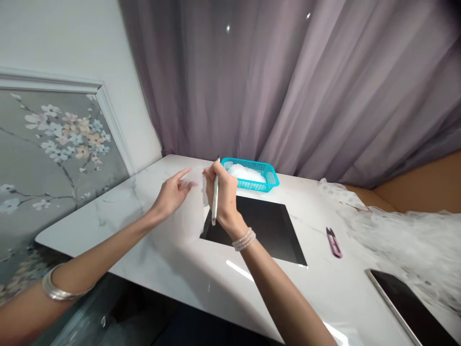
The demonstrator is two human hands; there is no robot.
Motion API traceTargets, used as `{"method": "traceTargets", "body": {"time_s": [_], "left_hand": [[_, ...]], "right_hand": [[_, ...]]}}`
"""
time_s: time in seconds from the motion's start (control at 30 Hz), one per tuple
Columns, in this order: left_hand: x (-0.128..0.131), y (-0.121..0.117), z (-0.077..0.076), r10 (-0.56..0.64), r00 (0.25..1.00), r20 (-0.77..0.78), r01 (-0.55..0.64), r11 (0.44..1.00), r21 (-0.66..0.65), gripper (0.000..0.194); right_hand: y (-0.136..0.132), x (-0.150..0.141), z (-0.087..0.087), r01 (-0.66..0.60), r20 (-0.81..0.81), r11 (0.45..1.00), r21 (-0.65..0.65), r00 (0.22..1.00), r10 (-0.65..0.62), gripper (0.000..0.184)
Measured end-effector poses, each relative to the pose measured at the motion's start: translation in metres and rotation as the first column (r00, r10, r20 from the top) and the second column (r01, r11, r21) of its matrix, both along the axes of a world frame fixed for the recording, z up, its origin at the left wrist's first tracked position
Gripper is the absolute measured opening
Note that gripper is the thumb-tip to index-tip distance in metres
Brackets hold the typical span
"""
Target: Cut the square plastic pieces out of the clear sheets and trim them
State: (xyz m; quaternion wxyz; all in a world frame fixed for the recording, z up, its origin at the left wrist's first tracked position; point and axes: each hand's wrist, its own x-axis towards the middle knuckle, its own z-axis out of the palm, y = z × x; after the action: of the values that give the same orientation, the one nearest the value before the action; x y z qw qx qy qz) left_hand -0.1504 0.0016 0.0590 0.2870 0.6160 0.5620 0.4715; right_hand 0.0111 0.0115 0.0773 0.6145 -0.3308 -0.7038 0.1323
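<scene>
I read the step in hand as a two-handed hold on a small translucent white piece (196, 185), raised above the marble table (144, 250) just left of the black mat (268, 226). My right hand (225, 194) is closed around a white pen-like tool (215, 199) and pinches the piece's right edge; my left hand (173, 194) pinches its left edge, forefinger extended. Any next move calls for steady tension between both pinches, clear of the teal basket (268, 179).

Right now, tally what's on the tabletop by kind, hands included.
Hands: 2, left hand and right hand
White pen: 1
Sheer fabric piece: 1
Teal basket: 1
Black mat: 1
Pink snips: 1
Tablet: 1
White tulle pile: 1
Total: 9
</scene>
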Motion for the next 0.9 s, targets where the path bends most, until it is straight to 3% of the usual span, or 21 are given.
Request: {"method": "traceTargets", "body": {"time_s": [0.13,0.23,0.33,0.43,0.53,0.6,0.67,0.73,0.8,0.9], "left_hand": [[-0.013,0.013,0.058,-0.112,0.988,-0.110,0.114,0.993,0.019,0.046],[-0.012,0.010,0.110,-0.202,0.912,-0.358,0.246,0.966,0.082,0.030],[0.004,0.004,0.153,-0.263,0.815,-0.517,0.391,0.908,0.153,0.028],[0.036,-0.002,0.178,-0.339,0.752,-0.565,0.504,0.849,0.162,0.032],[0.070,-0.009,0.184,-0.419,0.656,-0.628,0.597,0.797,0.092,0.033],[0.088,-0.013,0.181,-0.443,0.587,-0.678,0.641,0.766,0.054,0.032],[0.099,-0.015,0.175,-0.446,0.537,-0.716,0.660,0.751,0.028,0.033],[0.103,-0.015,0.168,-0.448,0.506,-0.737,0.658,0.753,-0.007,0.032],[0.100,-0.014,0.161,-0.441,0.482,-0.757,0.649,0.760,-0.030,0.029],[0.093,-0.011,0.152,-0.405,0.476,-0.781,0.620,0.784,-0.029,0.026]], "right_hand": [[0.017,0.040,0.042,0.157,0.049,0.975,0.157,0.985,-0.166,0.024],[0.020,0.084,0.081,0.273,0.189,0.909,0.316,0.920,-0.342,0.029],[0.007,0.122,0.115,0.314,0.314,0.845,0.433,0.826,-0.468,0.030],[-0.014,0.142,0.134,0.319,0.378,0.824,0.469,0.770,-0.514,0.024],[-0.033,0.141,0.131,0.204,0.408,0.908,0.365,0.842,-0.353,0.021],[-0.039,0.133,0.119,0.071,0.351,0.971,0.226,0.924,-0.149,0.021],[-0.041,0.125,0.102,-0.044,0.239,0.996,0.074,0.971,0.025,0.022],[-0.039,0.120,0.086,-0.172,0.122,0.982,-0.080,0.976,0.181,0.024],[-0.036,0.118,0.072,-0.303,0.027,0.933,-0.194,0.949,0.314,0.026],[-0.030,0.116,0.059,-0.383,-0.011,0.890,-0.248,0.919,0.393,0.027]]}}
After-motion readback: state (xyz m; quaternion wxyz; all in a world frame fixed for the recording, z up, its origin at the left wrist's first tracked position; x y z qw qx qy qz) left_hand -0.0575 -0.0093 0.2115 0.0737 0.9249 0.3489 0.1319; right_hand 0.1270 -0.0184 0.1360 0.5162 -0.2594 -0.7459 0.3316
